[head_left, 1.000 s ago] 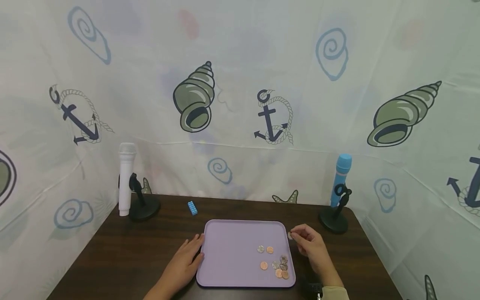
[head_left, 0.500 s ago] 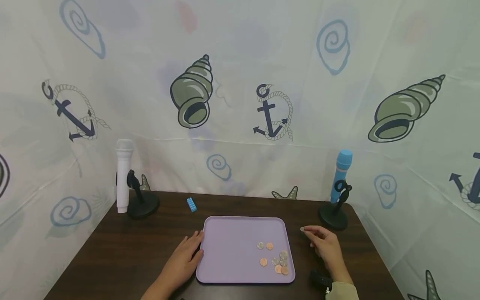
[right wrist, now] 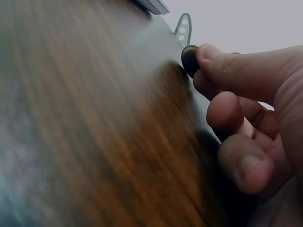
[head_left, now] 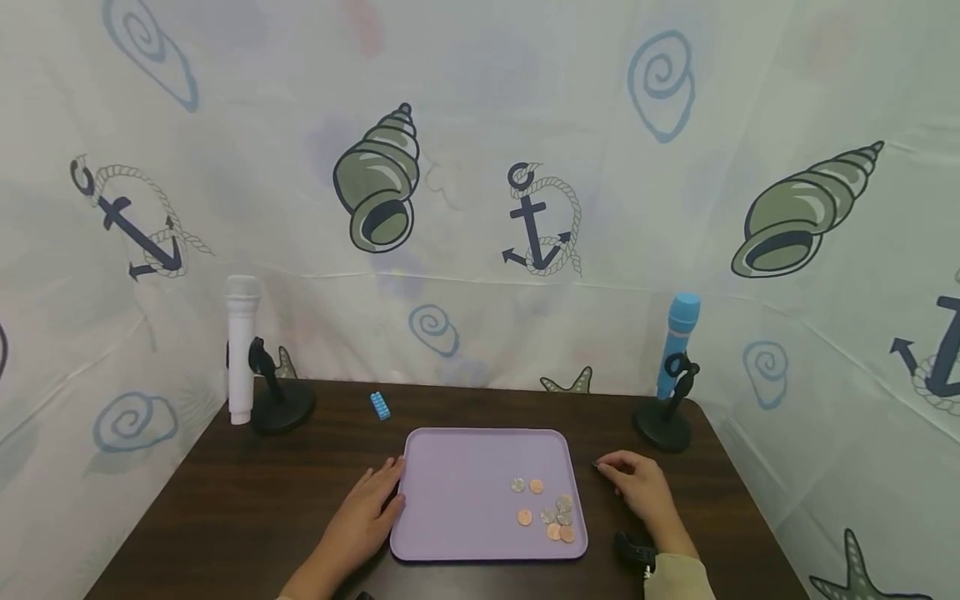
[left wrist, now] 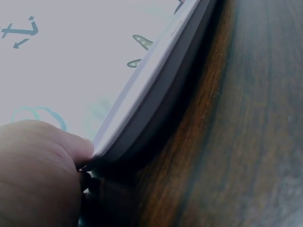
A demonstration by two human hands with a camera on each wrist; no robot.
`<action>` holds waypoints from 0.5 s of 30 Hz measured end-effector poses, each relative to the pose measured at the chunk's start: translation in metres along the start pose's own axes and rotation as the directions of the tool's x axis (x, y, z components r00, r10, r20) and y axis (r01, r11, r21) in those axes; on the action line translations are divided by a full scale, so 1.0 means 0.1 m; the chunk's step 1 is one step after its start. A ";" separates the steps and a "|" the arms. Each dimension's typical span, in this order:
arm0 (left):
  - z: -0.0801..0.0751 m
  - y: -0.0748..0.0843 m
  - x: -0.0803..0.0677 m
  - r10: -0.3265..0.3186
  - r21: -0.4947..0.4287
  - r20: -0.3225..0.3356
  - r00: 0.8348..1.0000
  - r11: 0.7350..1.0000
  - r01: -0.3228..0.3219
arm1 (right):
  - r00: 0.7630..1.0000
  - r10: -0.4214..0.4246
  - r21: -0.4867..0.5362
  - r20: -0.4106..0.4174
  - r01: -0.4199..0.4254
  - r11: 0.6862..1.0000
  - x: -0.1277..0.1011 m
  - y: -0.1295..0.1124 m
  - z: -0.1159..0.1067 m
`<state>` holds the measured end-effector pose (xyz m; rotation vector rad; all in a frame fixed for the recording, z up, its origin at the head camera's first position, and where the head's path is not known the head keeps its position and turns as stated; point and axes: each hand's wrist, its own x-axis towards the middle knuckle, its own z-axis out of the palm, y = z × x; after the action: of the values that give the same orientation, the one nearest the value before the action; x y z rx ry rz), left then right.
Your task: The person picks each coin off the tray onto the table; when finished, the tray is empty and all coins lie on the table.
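A lilac tray (head_left: 457,500) lies on the dark wooden table. Several silver and copper coins rest in its right part, among them a copper coin (head_left: 524,517) and a silver coin (head_left: 518,484). My left hand (head_left: 363,512) lies along the tray's left edge with extended fingers; in the left wrist view its thumb (left wrist: 52,142) is at the tray's rim. Just right of the tray, my right hand (head_left: 643,487) is low over the table. Between thumb and index finger it pinches a coin (right wrist: 190,60), which looks dark in the right wrist view.
At the back left a white microphone (head_left: 242,358) stands by a black stand (head_left: 282,407). A blue microphone (head_left: 678,333) in another black stand (head_left: 663,423) is at the back right. Behind the tray lies a blue toy brick (head_left: 380,406). A shell-patterned curtain (head_left: 465,208) hangs behind.
My right hand has moved from the tray's right rim out to the right with the coin, then down toward the table. The left hand and the coins on the tray stay put.
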<state>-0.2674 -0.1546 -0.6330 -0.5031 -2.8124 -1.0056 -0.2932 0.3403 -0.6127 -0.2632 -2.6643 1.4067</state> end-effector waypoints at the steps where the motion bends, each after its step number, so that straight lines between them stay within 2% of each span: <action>1: 0.00 0.00 0.00 -0.002 -0.001 0.008 1.000 1.000 0.002 | 1.000 0.008 -0.009 0.004 -0.008 1.000 0.00 0.00 0.00; 5: 0.01 0.00 0.01 -0.002 0.002 0.015 1.000 1.000 0.002 | 0.999 0.039 -0.046 0.012 -0.038 0.998 0.00 -0.03 -0.01; 11: 0.01 0.01 0.03 -0.002 0.011 0.005 1.000 1.000 0.002 | 0.999 0.040 -0.080 0.021 -0.039 0.996 0.01 -0.08 -0.03; 15: 0.00 0.01 0.04 -0.016 0.011 0.032 0.999 1.000 0.015 | 0.998 0.064 -0.032 0.024 -0.063 0.998 0.03 -0.05 -0.03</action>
<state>-0.2705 -0.1527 -0.6311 -0.5010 -2.8524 -0.9934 -0.2960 0.3404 -0.6067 -0.3381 -2.7231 1.3964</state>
